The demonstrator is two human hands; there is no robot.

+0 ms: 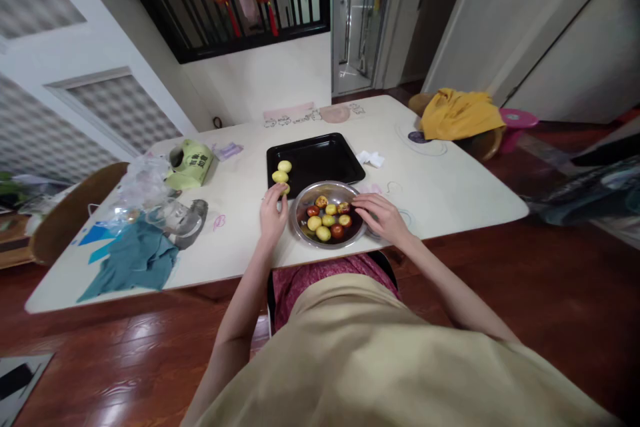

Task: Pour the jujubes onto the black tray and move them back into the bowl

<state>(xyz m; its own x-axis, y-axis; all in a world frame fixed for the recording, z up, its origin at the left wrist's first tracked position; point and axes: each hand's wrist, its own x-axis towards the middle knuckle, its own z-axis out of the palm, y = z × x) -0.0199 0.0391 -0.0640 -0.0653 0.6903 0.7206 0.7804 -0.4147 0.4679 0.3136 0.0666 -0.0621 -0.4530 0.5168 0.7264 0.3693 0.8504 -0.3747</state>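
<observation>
A shiny metal bowl [299, 230] stands at the table's near edge, with several yellow and red-brown mottled fruits [323, 233] in it. Just behind it lies a black tray [320, 157]. Two yellow fruits [281, 177] sit in a line along the tray's left side. My left hand [273, 213] has its fingers closed around a third yellow fruit [285, 189] at the tray's near left corner. On the bowl's right side my right hand [383, 219] reaches over the rim, fingers stretched and apart, fingertips close to a red-brown fruit [344, 208].
Crumpled white tissue [371, 159] lies right of the tray. Toward the left are a green bag [190, 163], clear plastic [145, 180], a clear container [183, 220] and a teal cloth [135, 257]. A yellow garment [463, 115] hangs over a chair at the far right.
</observation>
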